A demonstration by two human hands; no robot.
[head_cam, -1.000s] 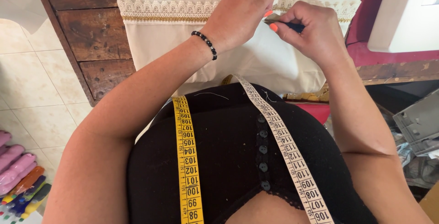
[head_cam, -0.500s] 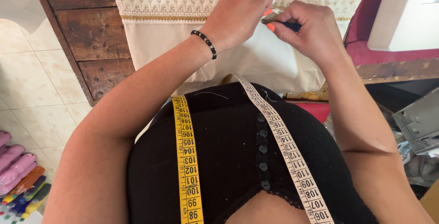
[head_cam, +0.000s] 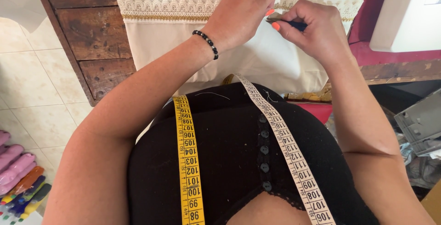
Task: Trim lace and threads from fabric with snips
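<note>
A cream cloth (head_cam: 271,62) with a band of lace and gold trim (head_cam: 161,10) hangs over the edge of a dark wooden table (head_cam: 92,27). My left hand (head_cam: 241,16), with a black bead bracelet on the wrist, pinches the cloth at the trim line. My right hand (head_cam: 312,30) is closed on a small dark blue tool (head_cam: 287,23) whose tip meets the cloth right by my left fingers. A yellow and white measuring tape (head_cam: 188,156) hangs around my neck over a black top.
A white machine (head_cam: 409,14) stands on a red surface at the right. Below it sit a grey metal part (head_cam: 420,121) and clutter. Pale floor tiles (head_cam: 27,82) lie at the left, with pink and coloured plastic items (head_cam: 16,174) at the lower left.
Both hands stay at the same spot on the trim; the right hand with the tool has shifted only slightly.
</note>
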